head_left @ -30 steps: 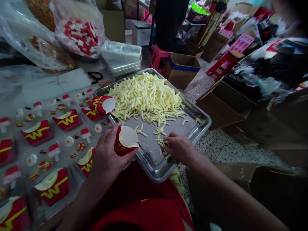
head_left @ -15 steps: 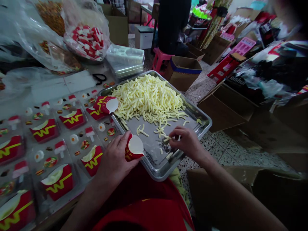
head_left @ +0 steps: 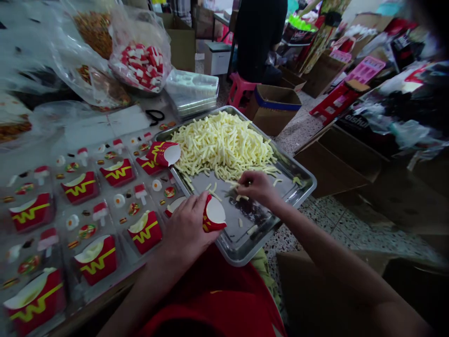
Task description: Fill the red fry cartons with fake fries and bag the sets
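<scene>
My left hand [head_left: 187, 222] is wrapped round a small red fries carton [head_left: 214, 211] with a white inner face, held over the near left rim of the metal tray [head_left: 242, 257]. Across the tray's far part spreads a heap of pale yellow toy fries [head_left: 224, 142]. My right hand [head_left: 257, 188] is pinched at the near edge of that heap, its fingertips closed on toy fries; how many is hidden. A few loose fries lie around it. Two more red cartons [head_left: 164, 152], one on the other, rest against the tray's left rim.
Clear plastic packs with filled red cartons [head_left: 96, 260] and miniature foods cover the table at left. Behind them are black-handled scissors [head_left: 154, 116], stacked clear trays [head_left: 192, 91] and a bag of red-white pieces [head_left: 142, 65]. Cardboard boxes [head_left: 271, 110] stand on the floor; a person [head_left: 259, 37] sits beyond.
My right hand has moved away from me and slightly left, towards the heap. My left hand has shifted right with the carton, now over the tray's edge. The whole view has shifted slightly.
</scene>
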{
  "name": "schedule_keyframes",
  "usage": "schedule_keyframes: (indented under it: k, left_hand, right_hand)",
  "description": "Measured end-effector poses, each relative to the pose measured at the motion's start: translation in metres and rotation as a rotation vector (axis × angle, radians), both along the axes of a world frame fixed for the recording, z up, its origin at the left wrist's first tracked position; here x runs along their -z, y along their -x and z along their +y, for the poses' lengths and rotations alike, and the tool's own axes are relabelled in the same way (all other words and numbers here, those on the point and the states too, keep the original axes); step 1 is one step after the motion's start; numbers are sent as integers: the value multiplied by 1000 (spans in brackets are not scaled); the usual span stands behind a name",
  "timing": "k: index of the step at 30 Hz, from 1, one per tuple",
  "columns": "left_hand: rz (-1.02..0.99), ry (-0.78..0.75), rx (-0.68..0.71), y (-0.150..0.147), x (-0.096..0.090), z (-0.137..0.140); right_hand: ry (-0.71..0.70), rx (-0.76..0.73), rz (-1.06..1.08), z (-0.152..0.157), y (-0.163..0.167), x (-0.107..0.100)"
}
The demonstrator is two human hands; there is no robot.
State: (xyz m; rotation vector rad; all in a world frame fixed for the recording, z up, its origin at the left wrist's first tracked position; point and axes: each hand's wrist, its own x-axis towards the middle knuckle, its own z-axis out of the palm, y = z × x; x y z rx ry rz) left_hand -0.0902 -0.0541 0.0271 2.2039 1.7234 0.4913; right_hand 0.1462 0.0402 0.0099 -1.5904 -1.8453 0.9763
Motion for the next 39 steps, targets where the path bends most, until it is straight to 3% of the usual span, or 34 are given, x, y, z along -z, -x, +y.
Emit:
schedule_keyframes:
  k: [2,5,11,17,20,23,28,32,36,39]
  left_hand:
    - [-11,28,-19,-9,-1,7]
    - [-75,55,-49,-27,2,14]
    - [-147,-39,-143,-45,16,9]
    - [73,-116,-195,-30,4,7]
    - [-13,-87,-148,-29,5,15]
    - [-143,-76,-149,-34,12,23]
    - [-252,-152,-127,-40,25,26]
    - [-227,-224,-171,-44,30,26]
    - [-217,-312,-205,-47,36,28]
    - [-251,-362,-216,-48,39,29]
  right_hand:
    - [148,143,295,0,0,-8]
    - [218,181,523,-13,13,-17]
    - [203,272,682,-40,45,-13]
    - [130,427,812,-24,25,-28]
    - [209,395,841,-18,21,-36]
    - [116,293,751,-19,24,-34]
    - [-270,175,222,-26,28,-12]
    - [-499,-101,-106,-37,38,-11]
    - [-490,-371,-229,-46,46,-23]
    - [-452,-284,-100,-46,47,-22]
